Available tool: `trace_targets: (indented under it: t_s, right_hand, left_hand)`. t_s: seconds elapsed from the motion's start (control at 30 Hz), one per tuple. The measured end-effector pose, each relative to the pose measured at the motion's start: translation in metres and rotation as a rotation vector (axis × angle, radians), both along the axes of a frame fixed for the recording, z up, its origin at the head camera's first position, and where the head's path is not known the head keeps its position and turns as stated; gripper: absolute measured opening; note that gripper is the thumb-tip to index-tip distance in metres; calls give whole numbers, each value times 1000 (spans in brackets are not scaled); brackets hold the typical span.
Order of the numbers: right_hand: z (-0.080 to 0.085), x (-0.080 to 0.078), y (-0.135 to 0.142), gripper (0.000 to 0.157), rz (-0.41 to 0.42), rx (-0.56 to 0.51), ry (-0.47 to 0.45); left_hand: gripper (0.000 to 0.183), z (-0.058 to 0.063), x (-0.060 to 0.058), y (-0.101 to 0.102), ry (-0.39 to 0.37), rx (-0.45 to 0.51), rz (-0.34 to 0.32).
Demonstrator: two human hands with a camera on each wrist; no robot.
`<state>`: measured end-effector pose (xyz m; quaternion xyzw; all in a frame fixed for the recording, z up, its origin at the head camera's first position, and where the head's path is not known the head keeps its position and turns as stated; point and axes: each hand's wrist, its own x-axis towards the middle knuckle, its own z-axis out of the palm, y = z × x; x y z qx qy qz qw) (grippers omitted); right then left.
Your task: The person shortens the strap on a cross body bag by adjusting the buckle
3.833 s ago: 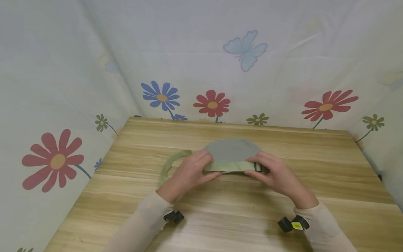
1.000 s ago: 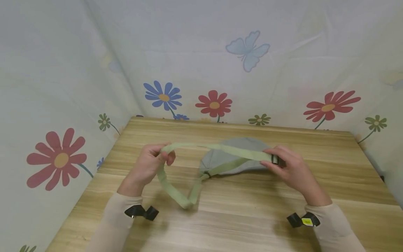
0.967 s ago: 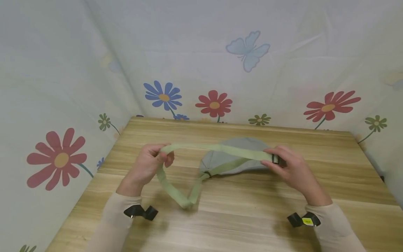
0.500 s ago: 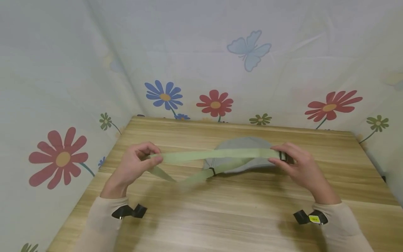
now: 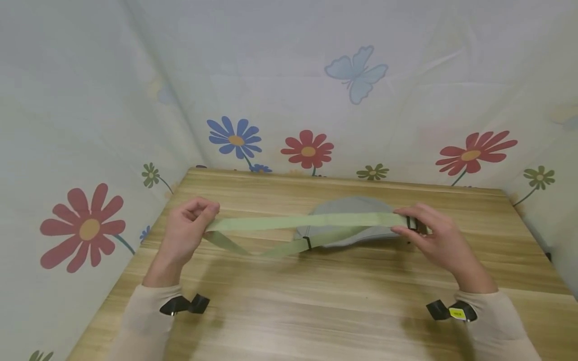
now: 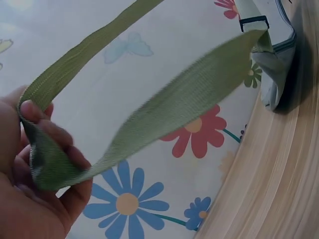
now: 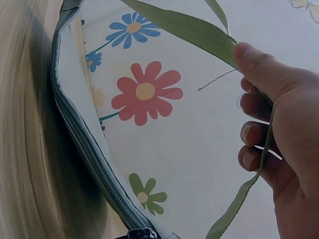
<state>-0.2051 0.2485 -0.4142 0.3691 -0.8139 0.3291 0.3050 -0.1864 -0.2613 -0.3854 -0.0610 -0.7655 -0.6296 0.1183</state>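
Observation:
A grey zippered bag (image 5: 356, 203) lies on the wooden table, its zipper (image 7: 89, 144) showing in the right wrist view. Its pale green webbing strap (image 5: 293, 221) is stretched above and in front of the bag. At the left, my left hand (image 5: 185, 230) pinches the strap where it doubles back, and the folded part runs across the fingers in the left wrist view. My right hand (image 5: 438, 238) pinches the strap's other end beside a black slider (image 5: 412, 223). The lower run of strap passes through a black buckle (image 5: 307, 243) at the bag's left end.
The wooden table (image 5: 316, 311) meets a white cloth backdrop (image 5: 271, 60) printed with flowers and a butterfly, at the back and both sides. A black wrist camera (image 5: 185, 304) sits on the left sleeve, and another (image 5: 451, 311) on the right.
Both hands were close together over the bag earlier. My left hand has since moved left and my right hand slightly right, drawing the slack, looped strap out nearly straight. The bag has shifted slightly right.

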Motion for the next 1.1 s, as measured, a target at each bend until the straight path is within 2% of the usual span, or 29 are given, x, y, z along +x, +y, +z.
trace_targets:
  t_s: [0.07, 0.13, 0.17, 0.27, 0.33, 0.4, 0.47, 0.53, 0.7, 0.77, 0.83, 0.97, 1.1]
  right_hand:
    - [0, 0, 1, 56, 2, 0, 2]
    - [0, 0, 2, 55, 5, -5, 8]
    - [0, 0, 3, 55, 5, -7, 12]
    - [1, -1, 4, 56, 3, -14, 19]
    - [1, -2, 6, 58, -5, -13, 21]
    - [2, -2, 8, 59, -15, -8, 23]
    - [2, -3, 11, 60, -14, -13, 19]
    - [4, -2, 15, 60, -16, -11, 11]
    - [10, 2, 23, 59, 2, -10, -53]
    - [13, 3, 24, 58, 5, -3, -80]
    - [15, 4, 22, 58, -5, 9, -86]
    - [16, 2, 13, 60, 15, 11, -46]
    - [15, 0, 1, 55, 69, 3, 8]
  left_hand:
    - [27, 0, -1, 3, -1, 106, 2]
    - [29, 0, -2, 4, 16, 207, -45]
    - [31, 0, -2, 4, 34, 263, -90]
    - [33, -1, -2, 1, 95, 410, -281]
    - [32, -1, -1, -2, 114, 444, -357]
    - [29, 1, 0, -5, 113, 434, -366]
    - [27, 2, 2, -8, 99, 361, -304]
    - [25, 3, 4, -11, 90, 243, -236]
    - [7, 0, 4, -18, 89, -206, -114]
    - [10, -3, 2, -18, 72, -365, -113]
    - [18, -7, 0, -16, 34, -482, -136]
    - [29, -15, -8, -9, -23, -643, -217]
    - [32, -21, -15, 3, -20, -773, -280]
